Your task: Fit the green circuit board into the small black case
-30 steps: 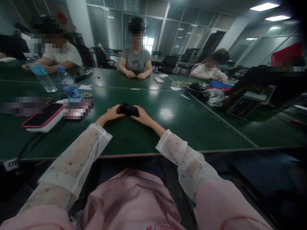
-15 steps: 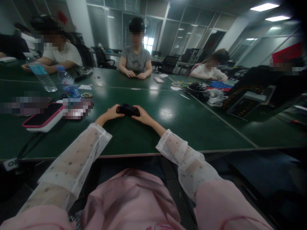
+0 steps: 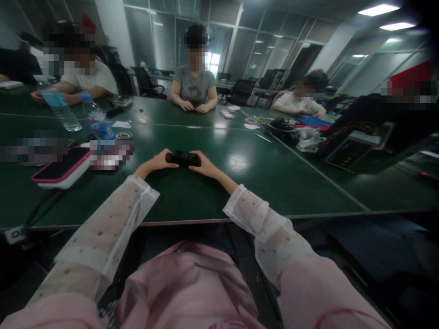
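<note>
A small black device [image 3: 185, 158] with a dark, screen-like face is held level between my two hands, just over the green table. Its left end is in the fingers of my left hand [image 3: 162, 160], thumb along the near side. At the other end, my right hand [image 3: 204, 164] grips it the same way. The fingertips behind the device are hidden, and its exact kind cannot be made out.
Left of my hands lie a pink-rimmed phone [image 3: 65, 163] on a white case, a tape roll [image 3: 124, 135] and two plastic bottles [image 3: 61, 107] [image 3: 98, 119]. A pen [image 3: 264, 138], cables and boxes [image 3: 353, 148] are on the right. Several people sit around the table [image 3: 291, 187].
</note>
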{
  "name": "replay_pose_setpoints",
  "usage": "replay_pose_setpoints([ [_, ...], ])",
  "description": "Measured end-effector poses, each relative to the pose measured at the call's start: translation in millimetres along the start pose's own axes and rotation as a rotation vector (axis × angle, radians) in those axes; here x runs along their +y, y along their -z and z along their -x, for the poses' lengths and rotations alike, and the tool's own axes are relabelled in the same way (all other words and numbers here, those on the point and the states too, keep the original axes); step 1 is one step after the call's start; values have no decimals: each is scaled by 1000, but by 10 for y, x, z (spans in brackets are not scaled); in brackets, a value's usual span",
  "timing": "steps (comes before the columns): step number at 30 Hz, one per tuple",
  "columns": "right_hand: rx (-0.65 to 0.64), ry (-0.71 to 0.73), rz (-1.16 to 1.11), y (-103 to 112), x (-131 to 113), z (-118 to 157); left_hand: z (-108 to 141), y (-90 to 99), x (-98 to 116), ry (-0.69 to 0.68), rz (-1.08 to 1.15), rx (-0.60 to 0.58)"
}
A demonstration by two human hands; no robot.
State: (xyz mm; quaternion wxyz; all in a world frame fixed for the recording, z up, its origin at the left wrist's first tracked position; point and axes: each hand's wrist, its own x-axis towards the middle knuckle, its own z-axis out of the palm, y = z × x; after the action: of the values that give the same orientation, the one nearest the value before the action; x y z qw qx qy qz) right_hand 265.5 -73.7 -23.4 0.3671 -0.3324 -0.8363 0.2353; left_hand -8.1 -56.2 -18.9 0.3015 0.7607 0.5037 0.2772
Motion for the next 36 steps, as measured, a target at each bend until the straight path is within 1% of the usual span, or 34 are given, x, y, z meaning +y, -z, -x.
replay_pose_setpoints([
  [4,8,-43,-45,3,-9,-6,19,24,49,22,9,-43],
  [9,-6,-121,-79,25,-51,-11,58,67,111,13,30,-74],
  [13,-4,-126,-102,31,-70,-11,93,86,173,12,10,-82],
  [17,8,-145,-95,27,-80,-9,118,87,228,-19,-22,-114],
  [20,20,-149,-111,25,-95,-6,125,83,241,-34,-46,-103],
  [26,14,-164,-127,42,-139,-1,105,87,196,4,-88,-119],
  [31,33,-218,-195,66,-156,-6,45,80,89,5,-147,-119],
  [36,30,-219,-214,76,-154,-5,22,77,52,-6,-152,-116],
])
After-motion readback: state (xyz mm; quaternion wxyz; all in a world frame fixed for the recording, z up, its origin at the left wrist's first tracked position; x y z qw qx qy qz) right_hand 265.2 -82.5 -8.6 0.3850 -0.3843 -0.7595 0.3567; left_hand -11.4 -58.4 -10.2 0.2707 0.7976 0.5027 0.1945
